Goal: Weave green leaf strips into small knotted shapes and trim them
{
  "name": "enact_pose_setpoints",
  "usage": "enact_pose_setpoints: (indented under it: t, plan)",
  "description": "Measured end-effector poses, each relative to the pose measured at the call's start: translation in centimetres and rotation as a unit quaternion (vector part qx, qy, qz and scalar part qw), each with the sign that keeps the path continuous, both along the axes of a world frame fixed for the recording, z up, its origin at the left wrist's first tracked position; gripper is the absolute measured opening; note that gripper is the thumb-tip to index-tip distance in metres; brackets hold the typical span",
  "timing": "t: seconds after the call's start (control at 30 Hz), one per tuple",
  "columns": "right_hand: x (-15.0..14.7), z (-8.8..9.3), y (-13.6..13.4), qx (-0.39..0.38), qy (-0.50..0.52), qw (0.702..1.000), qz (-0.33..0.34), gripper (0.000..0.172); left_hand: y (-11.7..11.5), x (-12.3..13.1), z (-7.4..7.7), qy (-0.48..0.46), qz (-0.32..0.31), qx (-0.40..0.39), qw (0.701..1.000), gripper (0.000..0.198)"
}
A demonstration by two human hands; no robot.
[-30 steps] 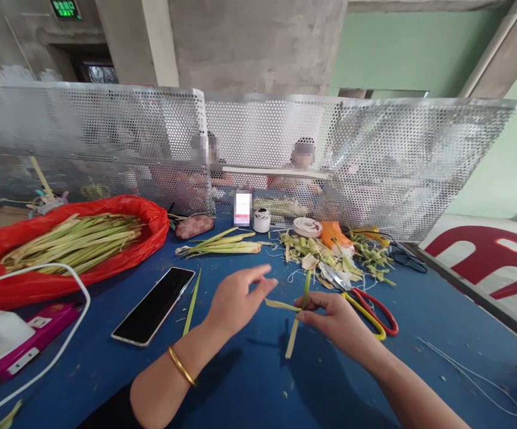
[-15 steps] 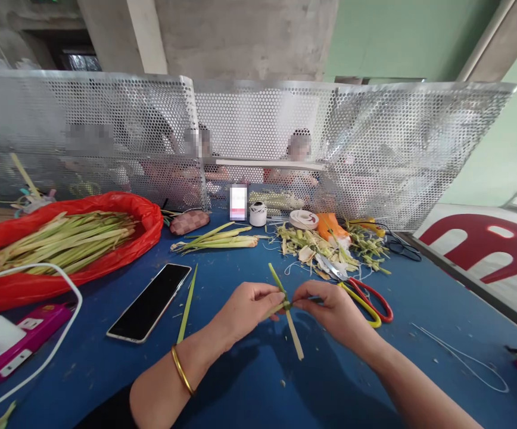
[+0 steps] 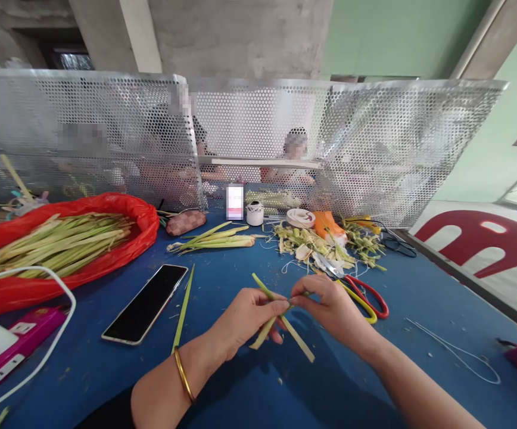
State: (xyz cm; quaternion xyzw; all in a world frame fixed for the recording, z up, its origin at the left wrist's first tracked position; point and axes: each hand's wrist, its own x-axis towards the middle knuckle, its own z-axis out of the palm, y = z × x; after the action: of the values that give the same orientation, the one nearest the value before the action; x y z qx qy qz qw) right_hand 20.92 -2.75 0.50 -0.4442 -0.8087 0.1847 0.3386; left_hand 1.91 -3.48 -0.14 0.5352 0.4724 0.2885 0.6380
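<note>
Between my hands, above the blue table (image 3: pixel 223 280), are crossed green-and-pale leaf strips (image 3: pixel 298 341). My left hand (image 3: pixel 254 313) pinches them near the crossing between thumb and fingers; one end points up and away, two pale ends hang toward me. My right hand (image 3: pixel 325 298) is closed at the right side of the crossing, thumb and fingertips pinched on a strip there. The exact join is partly covered by my fingers. Right of my right hand lie scissors (image 3: pixel 368 295) with red and yellow handles. A single green leaf strip (image 3: pixel 183 310) lies left of my left forearm.
At the left stand a red plastic bag (image 3: pixel 149 229) of long leaves and a purple power strip (image 3: pixel 21 345) with a white cable. A black phone (image 3: pixel 146 304) lies nearby. Behind are a leaf bundle (image 3: pixel 223 240), scraps (image 3: pixel 303 244), a tape roll (image 3: pixel 301 218) and a perforated metal screen (image 3: pixel 249 119), people beyond it.
The crossed strips have turned in my hands, their lower ends now spreading apart to left and right. My left thumb has shifted over the crossing. The view has swung slightly right.
</note>
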Motion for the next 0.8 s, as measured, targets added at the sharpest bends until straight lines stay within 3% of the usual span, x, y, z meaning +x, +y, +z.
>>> enact_pose_setpoints:
  t: [0.3, 0.37, 0.43, 0.53, 0.6, 0.8]
  plan:
    - [-0.3, -0.9, 0.3, 0.018, -0.002, 1.000, -0.009, 0.011, -0.2, 0.4, -0.9, -0.007, -0.010, -0.018, 1.000, 0.026]
    - [-0.5, -0.8, 0.1, 0.054, -0.002, 0.998, -0.014, 0.003, -0.5, 0.7, -1.0, 0.014, -0.027, -0.002, 1.000, 0.025]
    - [-1.0, -0.5, -0.5, 0.067, 0.002, 0.998, -0.012, 0.009, -0.9, 1.0, -1.2, 0.046, -0.048, 0.026, 0.997, 0.028]
    - [-2.0, -0.2, -1.5, 0.028, 0.001, 1.000, 0.006, 0.015, -1.5, 1.5, -1.6, 0.110, -0.068, 0.056, 0.990, 0.033]
    - [-2.5, -0.2, -2.0, 0.014, 0.001, 1.000, 0.014, 0.008, -1.7, 1.6, -1.9, 0.137, -0.074, 0.065, 0.986, 0.033]
    - [-2.4, -0.9, -2.3, 0.073, 0.021, 0.997, -0.027, 0.013, -1.4, 1.5, -1.8, 0.050, -0.032, 0.047, 0.997, 0.030]
